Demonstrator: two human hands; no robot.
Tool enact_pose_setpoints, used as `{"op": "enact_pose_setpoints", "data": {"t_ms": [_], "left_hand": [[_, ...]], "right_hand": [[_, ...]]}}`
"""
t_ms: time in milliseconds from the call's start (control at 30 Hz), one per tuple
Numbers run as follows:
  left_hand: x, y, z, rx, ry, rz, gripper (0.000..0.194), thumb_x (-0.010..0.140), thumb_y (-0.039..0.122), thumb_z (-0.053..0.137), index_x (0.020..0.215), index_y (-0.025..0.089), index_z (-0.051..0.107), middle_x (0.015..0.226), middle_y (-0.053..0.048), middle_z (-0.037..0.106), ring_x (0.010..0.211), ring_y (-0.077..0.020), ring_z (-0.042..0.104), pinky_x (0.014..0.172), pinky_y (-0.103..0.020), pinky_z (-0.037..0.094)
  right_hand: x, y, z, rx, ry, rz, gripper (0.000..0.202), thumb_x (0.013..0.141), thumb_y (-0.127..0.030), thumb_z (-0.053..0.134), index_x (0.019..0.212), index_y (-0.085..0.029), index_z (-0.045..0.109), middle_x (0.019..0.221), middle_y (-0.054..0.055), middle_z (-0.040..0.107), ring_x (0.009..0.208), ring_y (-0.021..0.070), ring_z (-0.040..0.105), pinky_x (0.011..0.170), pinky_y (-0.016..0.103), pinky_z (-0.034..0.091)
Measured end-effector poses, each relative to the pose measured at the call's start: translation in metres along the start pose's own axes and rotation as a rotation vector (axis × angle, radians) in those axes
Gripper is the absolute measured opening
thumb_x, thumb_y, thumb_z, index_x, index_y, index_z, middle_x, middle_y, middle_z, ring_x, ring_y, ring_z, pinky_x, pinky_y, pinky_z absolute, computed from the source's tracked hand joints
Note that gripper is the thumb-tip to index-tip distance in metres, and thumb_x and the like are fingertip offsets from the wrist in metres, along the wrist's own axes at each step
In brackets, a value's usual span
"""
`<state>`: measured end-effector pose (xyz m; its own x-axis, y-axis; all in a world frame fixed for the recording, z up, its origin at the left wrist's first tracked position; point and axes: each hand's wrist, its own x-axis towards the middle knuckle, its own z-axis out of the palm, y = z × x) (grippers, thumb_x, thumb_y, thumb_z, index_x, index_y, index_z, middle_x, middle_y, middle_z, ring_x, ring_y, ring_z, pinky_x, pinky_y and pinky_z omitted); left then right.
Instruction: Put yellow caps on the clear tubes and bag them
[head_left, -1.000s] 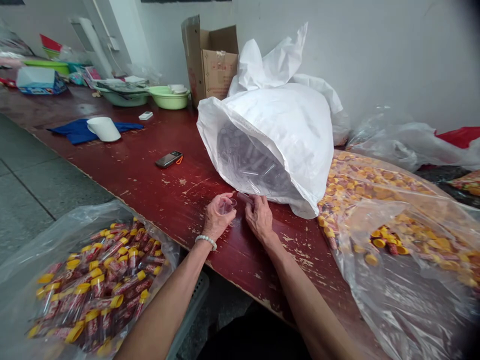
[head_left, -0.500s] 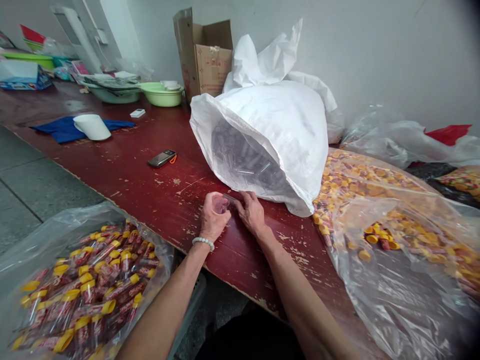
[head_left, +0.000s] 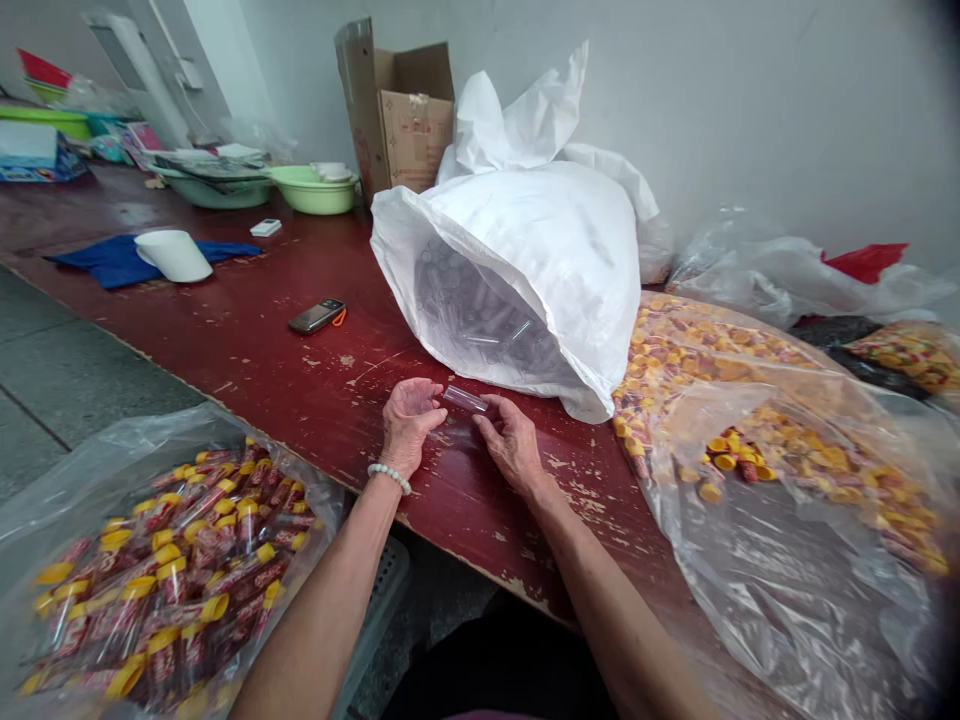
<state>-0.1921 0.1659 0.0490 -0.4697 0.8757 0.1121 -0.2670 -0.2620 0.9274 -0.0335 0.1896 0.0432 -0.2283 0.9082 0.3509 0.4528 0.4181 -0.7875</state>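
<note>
A short clear plastic tube (head_left: 465, 400) lies level just above the red table, in front of the white sack. My right hand (head_left: 512, 440) pinches its right end between thumb and fingers. My left hand (head_left: 409, 428), with a beaded bracelet (head_left: 390, 477) at the wrist, is by the tube's left end. Its fingers are curved and the thumb stands apart; its palm is partly hidden. Behind the hands, the white sack (head_left: 577, 240) lies on its side, its mouth towards me, with many clear tubes (head_left: 487, 310) inside.
Yellow-capped tubes with red contents (head_left: 172, 570) fill a plastic bag below the table at left. More yellow-capped pieces (head_left: 825, 450) lie under clear plastic at right. A phone (head_left: 318, 316), white mug (head_left: 174, 256), green basin (head_left: 315, 195) and cardboard box (head_left: 416, 135) stand farther back.
My hands have moved slightly apart, and the left fingers have loosened. The clear tube now shows more fully between them, held at its right end. The camera view has shifted a little.
</note>
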Motion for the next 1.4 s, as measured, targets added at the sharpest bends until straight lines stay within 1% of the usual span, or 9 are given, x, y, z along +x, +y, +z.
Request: {"op": "enact_pose_setpoints", "data": {"t_ms": [167, 433, 567, 733, 933, 1067, 1200, 1300, 1400], "left_hand": [[-0.008, -0.001, 0.003, 0.054, -0.163, 0.052, 0.046, 0.054, 0.009, 0.071, 0.096, 0.017, 0.054, 0.093, -0.004, 0.066, 0.079, -0.0126, 0.061, 0.073, -0.026, 0.049], [-0.036, -0.003, 0.031, 0.259, -0.368, 0.128, 0.045, 0.057, 0.009, 0.069, 0.099, 0.017, 0.054, 0.093, -0.003, 0.064, 0.086, -0.0150, 0.063, 0.082, -0.029, 0.050], [-0.048, -0.007, 0.043, 0.285, -0.447, 0.118, 0.045, 0.059, 0.009, 0.068, 0.100, 0.017, 0.052, 0.098, -0.006, 0.064, 0.088, -0.0158, 0.064, 0.082, -0.030, 0.051], [-0.061, -0.015, 0.057, 0.352, -0.636, 0.125, 0.043, 0.061, 0.011, 0.068, 0.100, 0.018, 0.051, 0.103, -0.006, 0.063, 0.091, -0.0164, 0.063, 0.080, -0.028, 0.052], [-0.068, -0.021, 0.068, 0.442, -0.607, 0.171, 0.041, 0.061, 0.016, 0.069, 0.097, 0.020, 0.050, 0.092, -0.003, 0.062, 0.083, -0.0165, 0.064, 0.075, -0.029, 0.053], [-0.068, -0.022, 0.069, 0.490, -0.595, 0.168, 0.042, 0.060, 0.017, 0.071, 0.097, 0.019, 0.051, 0.085, -0.003, 0.064, 0.080, -0.0166, 0.064, 0.076, -0.030, 0.052], [-0.071, -0.028, 0.077, 0.477, -0.619, 0.150, 0.041, 0.061, 0.017, 0.070, 0.097, 0.019, 0.051, 0.082, -0.002, 0.064, 0.077, -0.0156, 0.063, 0.073, -0.029, 0.052], [-0.080, -0.032, 0.091, 0.431, -0.647, 0.109, 0.041, 0.060, 0.016, 0.070, 0.096, 0.019, 0.051, 0.083, -0.002, 0.064, 0.077, -0.0157, 0.064, 0.070, -0.029, 0.053], [-0.092, -0.035, 0.105, 0.418, -0.689, 0.087, 0.041, 0.059, 0.015, 0.069, 0.096, 0.018, 0.051, 0.084, -0.003, 0.064, 0.080, -0.0159, 0.064, 0.070, -0.028, 0.053]], "right_hand": [[-0.016, -0.011, -0.021, 0.017, 0.002, -0.039, 0.033, 0.079, -0.026, 0.058, 0.110, -0.018, 0.061, 0.094, 0.005, 0.066, 0.073, 0.0140, 0.058, 0.070, 0.027, 0.048], [-0.045, -0.017, -0.062, 0.259, 0.065, 0.098, 0.035, 0.080, -0.034, 0.059, 0.110, -0.019, 0.057, 0.086, 0.003, 0.063, 0.070, 0.0127, 0.057, 0.064, 0.025, 0.048], [-0.059, -0.013, -0.082, 0.074, 0.105, 0.048, 0.031, 0.080, -0.028, 0.058, 0.109, -0.018, 0.059, 0.093, 0.005, 0.063, 0.072, 0.0128, 0.057, 0.068, 0.027, 0.048], [-0.067, -0.004, -0.083, 0.038, 0.065, 0.005, 0.027, 0.079, -0.022, 0.059, 0.105, -0.019, 0.063, 0.095, 0.005, 0.066, 0.080, 0.0144, 0.060, 0.075, 0.029, 0.049], [-0.081, -0.013, -0.083, 0.179, 0.075, 0.046, 0.034, 0.079, -0.022, 0.058, 0.113, -0.021, 0.057, 0.098, 0.003, 0.068, 0.075, 0.0128, 0.064, 0.069, 0.027, 0.052], [-0.093, -0.009, -0.136, -0.050, 0.295, -0.007, 0.023, 0.083, -0.027, 0.054, 0.106, -0.026, 0.060, 0.099, 0.001, 0.065, 0.081, 0.0135, 0.062, 0.071, 0.027, 0.052], [-0.102, 0.039, -0.215, -0.286, 0.637, 0.229, 0.029, 0.088, -0.032, 0.040, 0.105, -0.017, 0.058, 0.101, 0.009, 0.063, 0.089, 0.0179, 0.059, 0.080, 0.034, 0.048], [-0.104, 0.081, -0.246, -0.506, 0.586, 0.485, 0.030, 0.080, -0.037, 0.050, 0.095, -0.014, 0.063, 0.093, 0.010, 0.064, 0.083, 0.0202, 0.059, 0.079, 0.035, 0.046], [-0.104, 0.104, -0.246, -0.641, 0.505, 0.549, 0.037, 0.073, -0.042, 0.060, 0.099, -0.016, 0.064, 0.099, 0.012, 0.063, 0.089, 0.0236, 0.057, 0.081, 0.037, 0.044]]}}
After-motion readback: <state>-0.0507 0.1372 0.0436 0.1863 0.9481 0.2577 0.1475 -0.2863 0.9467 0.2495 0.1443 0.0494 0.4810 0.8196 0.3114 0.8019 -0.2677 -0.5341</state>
